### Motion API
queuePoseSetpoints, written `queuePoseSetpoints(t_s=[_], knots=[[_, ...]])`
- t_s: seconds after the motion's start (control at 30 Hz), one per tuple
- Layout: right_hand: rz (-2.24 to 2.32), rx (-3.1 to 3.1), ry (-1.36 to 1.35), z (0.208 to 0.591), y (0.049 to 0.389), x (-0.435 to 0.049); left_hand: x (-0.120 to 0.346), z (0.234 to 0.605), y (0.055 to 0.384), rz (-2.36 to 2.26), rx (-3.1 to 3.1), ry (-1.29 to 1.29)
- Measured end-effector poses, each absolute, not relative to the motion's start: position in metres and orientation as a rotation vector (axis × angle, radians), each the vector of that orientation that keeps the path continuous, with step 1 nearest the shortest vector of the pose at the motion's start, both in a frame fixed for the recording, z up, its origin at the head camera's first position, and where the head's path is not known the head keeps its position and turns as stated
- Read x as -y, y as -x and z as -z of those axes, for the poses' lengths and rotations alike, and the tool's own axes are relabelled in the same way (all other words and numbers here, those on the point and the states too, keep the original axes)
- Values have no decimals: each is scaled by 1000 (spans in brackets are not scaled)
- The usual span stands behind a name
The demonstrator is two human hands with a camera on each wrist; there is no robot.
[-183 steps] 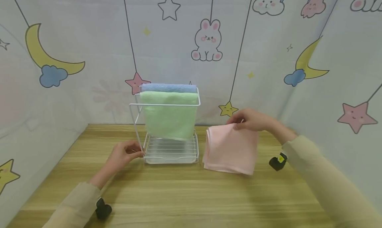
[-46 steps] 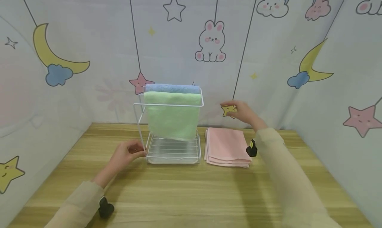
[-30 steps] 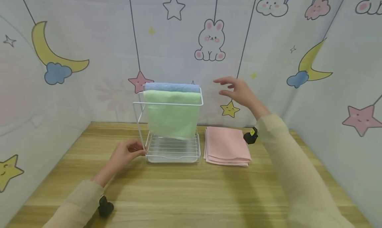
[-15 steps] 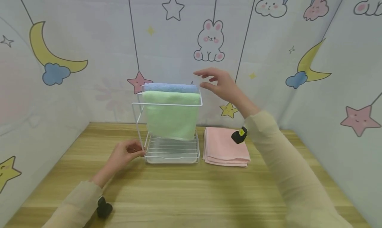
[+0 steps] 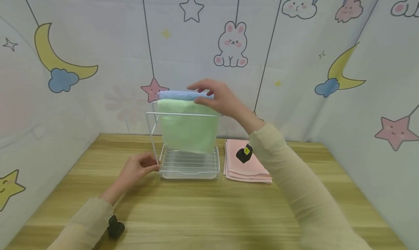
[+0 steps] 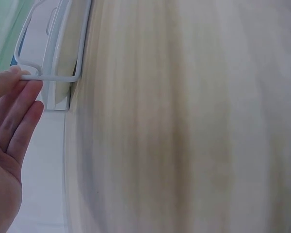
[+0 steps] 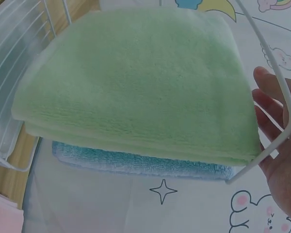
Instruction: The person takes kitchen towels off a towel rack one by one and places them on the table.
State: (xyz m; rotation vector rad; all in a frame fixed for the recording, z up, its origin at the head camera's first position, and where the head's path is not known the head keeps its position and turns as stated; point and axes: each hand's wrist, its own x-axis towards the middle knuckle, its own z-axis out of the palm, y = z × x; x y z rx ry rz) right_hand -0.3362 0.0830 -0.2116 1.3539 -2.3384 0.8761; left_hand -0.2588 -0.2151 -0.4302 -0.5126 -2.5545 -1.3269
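Observation:
A white wire rack [image 5: 183, 114] stands on the table with a green towel [image 5: 186, 133] folded over a bar and a blue towel [image 5: 176, 95] hanging behind it. My left hand [image 5: 135, 170] pinches the rack's lower left wire between thumb and fingertips, as the left wrist view shows at the wire [image 6: 53, 77]. Above the rack's right side, my right hand [image 5: 219, 97] reaches over the blue towel, thumb and fingers apart. In the right wrist view that hand [image 7: 286, 165] is beside the towels' end, behind the wire frame. Folded pink cloths [image 5: 231, 159] lie right of the rack.
The rack's base has a wire shelf over a clear tray [image 5: 190, 175]. A wooden table [image 5: 203, 213] carries everything. White printed cloth walls [image 5: 124, 60] close off the back and both sides. My right sleeve [image 5: 294, 181] crosses over part of the pink cloths.
Earlier my right hand held a pink cloth up; it now lies folded on the table. That hand has since risen and moved left over the rack. My left hand stays at the wire.

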Motion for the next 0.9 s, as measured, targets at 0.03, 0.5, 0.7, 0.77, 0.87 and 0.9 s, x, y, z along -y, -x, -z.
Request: queuePoseSetpoints(t_s=[0.03,0.5,0.7,0.77,0.87,0.9], knots=[[-876,2337,-1359,213,336,-81,215,431,259,1329,2553,511],[-798,2418,-1339,219,336,-72,216,431,258,1299,2567,522],[-800,2516,-1274,219,336,-72,215,432,259,1288,2565,528],[-817,2523,-1266,219,336,-71,215,431,259,1293,2561,526],[-833,2538,-1255,218,335,-70,214,429,258,1303,2560,520],[-831,2546,-1247,218,334,-69,214,428,258,1305,2560,519]])
